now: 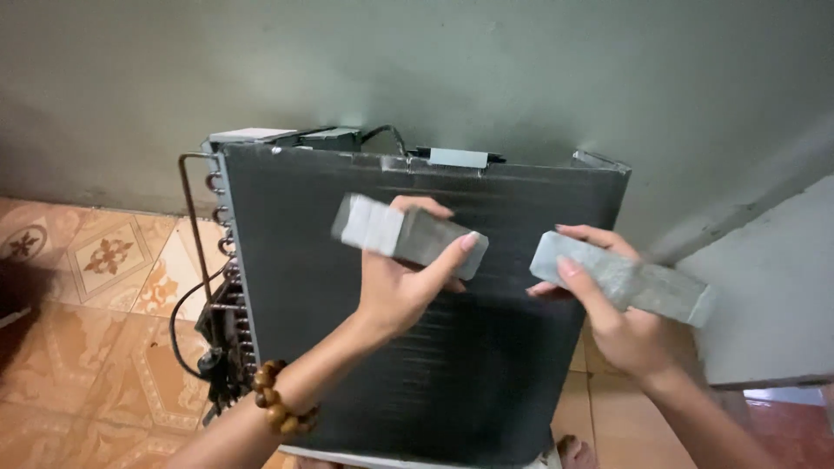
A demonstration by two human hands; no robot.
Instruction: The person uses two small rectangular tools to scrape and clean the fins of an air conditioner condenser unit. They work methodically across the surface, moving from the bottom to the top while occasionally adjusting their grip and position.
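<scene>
My left hand (401, 291) grips a grey rectangular block (382, 229), held slanted in front of a large black finned coil unit (313, 287) that stands upright on the floor. A brown bead bracelet (280, 401) circles my left wrist. My right hand (621, 326) holds a second grey block (647, 285) near the unit's right edge, also tilted. Both blocks hover in front of the black fin surface; I cannot tell whether they touch it.
Copper tubes and a black cable (201, 295) run down the unit's left side. Behind it rises a grey-green wall (486, 78). Patterned orange floor tiles (95, 287) spread to the left. A pale slanted panel (773, 287) sits at the right.
</scene>
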